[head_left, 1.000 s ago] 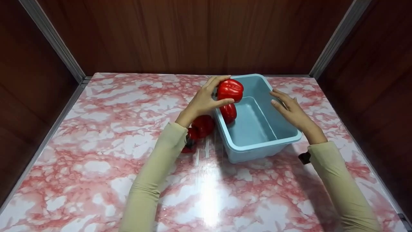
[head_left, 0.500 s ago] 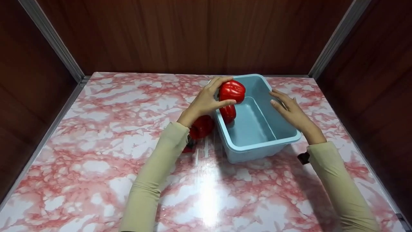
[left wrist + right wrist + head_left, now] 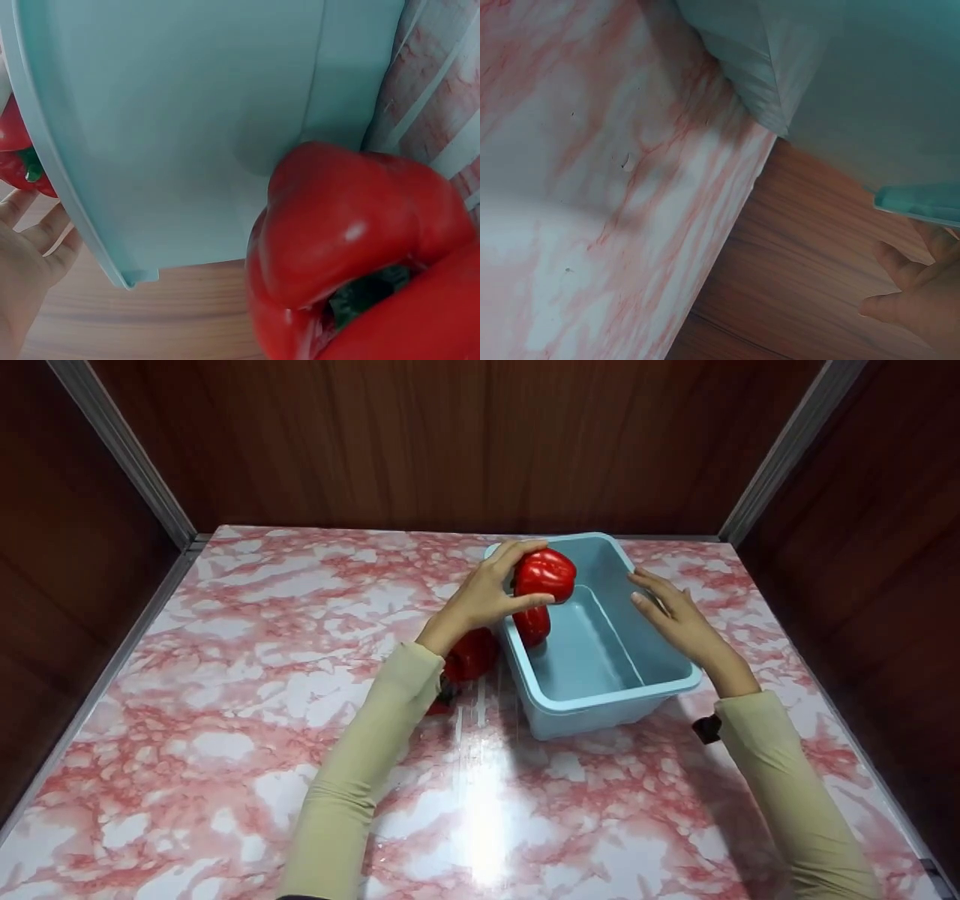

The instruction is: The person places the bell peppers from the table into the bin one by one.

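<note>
Red peppers [image 3: 474,654] on table [image 3: 225,746] were part-covered by L sleeve [image 3: 409,671] in head view, beside blue bin [image 3: 600,718]. One pepper [image 3: 532,628] was seen inside. R grip [image 3: 679,619], held apart, was seen nr bin's R side. Over bin, held pepper [image 3: 547,575] was clamped in L grip [image 3: 480,592]; its green stem [image 3: 32,166] was shown clearly only in L wrist view.

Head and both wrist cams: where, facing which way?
Head: worn on head, facing forward-down at the bin; left hand, right hand, sleeves show.
Left wrist: on that wrist, facing the bin's outside and a red pepper; left hand at left.
Right wrist: on that wrist, facing bin, tabletop and wood panel; right hand lower right.
Head and left wrist share the held pepper.
</note>
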The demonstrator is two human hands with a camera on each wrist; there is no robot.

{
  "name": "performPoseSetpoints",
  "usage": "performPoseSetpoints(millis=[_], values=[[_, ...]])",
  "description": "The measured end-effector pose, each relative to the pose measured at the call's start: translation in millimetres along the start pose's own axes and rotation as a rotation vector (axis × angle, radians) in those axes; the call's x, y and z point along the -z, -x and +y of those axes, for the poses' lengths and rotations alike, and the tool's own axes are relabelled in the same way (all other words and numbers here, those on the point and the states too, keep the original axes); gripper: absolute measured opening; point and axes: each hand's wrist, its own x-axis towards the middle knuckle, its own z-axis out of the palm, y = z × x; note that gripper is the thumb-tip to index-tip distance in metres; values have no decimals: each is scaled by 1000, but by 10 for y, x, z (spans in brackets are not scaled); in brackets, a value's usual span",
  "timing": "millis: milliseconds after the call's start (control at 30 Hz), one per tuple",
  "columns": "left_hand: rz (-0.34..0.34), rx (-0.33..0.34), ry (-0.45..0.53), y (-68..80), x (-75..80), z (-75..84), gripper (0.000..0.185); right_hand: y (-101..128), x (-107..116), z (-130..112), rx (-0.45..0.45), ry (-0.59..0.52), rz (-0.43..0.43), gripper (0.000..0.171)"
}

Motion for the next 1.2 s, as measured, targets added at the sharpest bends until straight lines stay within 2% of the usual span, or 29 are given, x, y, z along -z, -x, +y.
performPoseSetpoints(millis=[367, 533, 633, 833, 1200], values=[[-28, 16, 18, 9, -21, -10, 73, -5, 5, -9, -3, 11, -3, 52], [-21, 28, 74, 4, -7, -4, 69, -10, -3, 1, 7, 14, 7, 51], [-9, 12, 100, -5, 13, 13, 67, -9, -4, 5, 26, 14, 11, 50], [-5, -16, 73, 15, 43, 18, 65, -1, 9, 3, 42, 16, 15, 49], [-23, 35, 54, 139, 95, -84, 64, -1, -1, 10, 24, 2, 16, 49]])
